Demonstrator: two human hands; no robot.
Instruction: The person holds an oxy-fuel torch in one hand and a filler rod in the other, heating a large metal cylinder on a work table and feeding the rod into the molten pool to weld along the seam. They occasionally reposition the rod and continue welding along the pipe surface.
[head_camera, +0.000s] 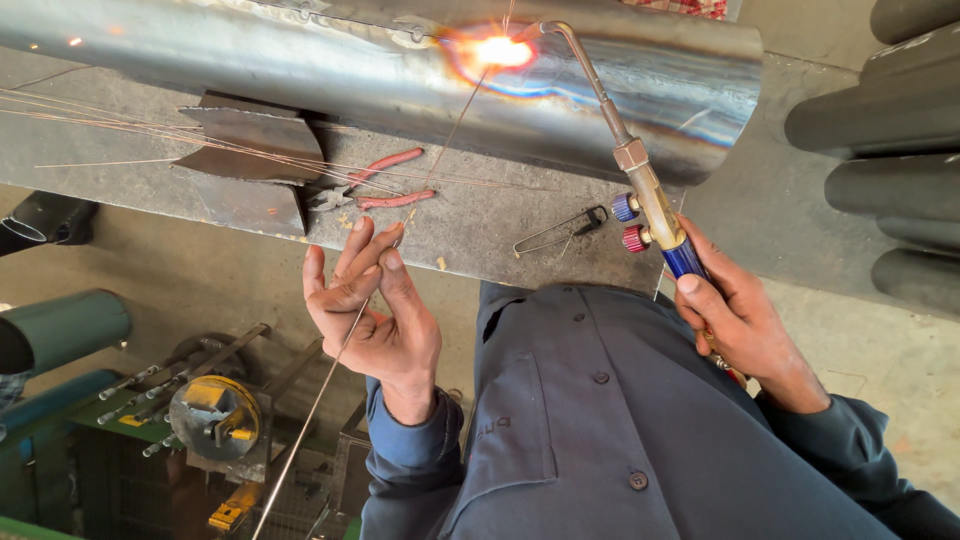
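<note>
A large shiny steel pipe lies across the top of a metal bench. A bright orange glowing spot burns on the pipe's seam. My right hand grips the blue handle of a brass gas torch, whose bent tip reaches the glowing spot. My left hand pinches a thin filler rod between thumb and fingers; the rod slants up toward the glow and trails down past my wrist.
Red-handled pliers and a wire spark lighter lie on the bench. Several loose thin rods fan out at left over a steel wedge. Dark pipes are stacked at right. A green cylinder and machinery sit below left.
</note>
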